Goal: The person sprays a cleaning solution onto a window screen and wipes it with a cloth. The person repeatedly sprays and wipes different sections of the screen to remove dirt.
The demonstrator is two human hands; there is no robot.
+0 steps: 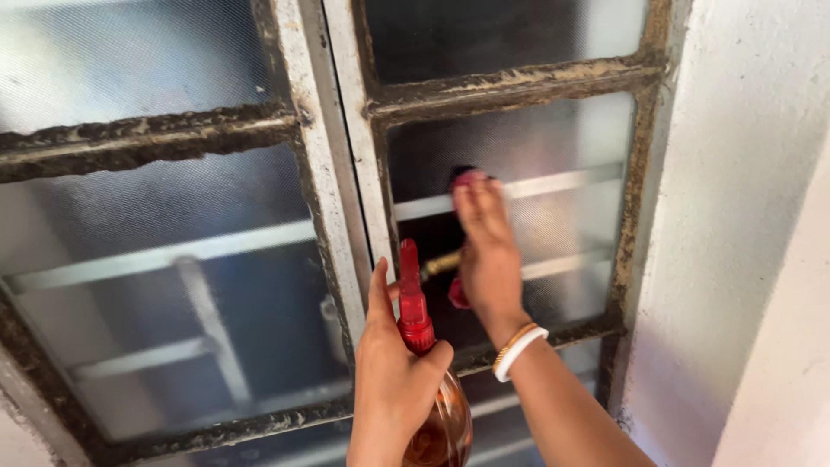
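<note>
My left hand (391, 372) grips an amber spray bottle (443, 422) with a red nozzle (411, 298), held upright in front of the window. My right hand (486, 251) presses a pink-red cloth (465, 179) flat against the frosted glass pane (571, 138) on the right side of the window. Part of the cloth shows again below my palm. A white and a gold bangle (519, 348) sit on my right wrist. A brass window handle (441, 264) pokes out between the nozzle and my right hand.
The window has a dirty, paint-flaked metal frame (328, 173) with a crossbar (510, 85) above my hand. The left pane (173, 277) shows pale bars behind the frosted glass. A white wall (743, 216) rises close on the right.
</note>
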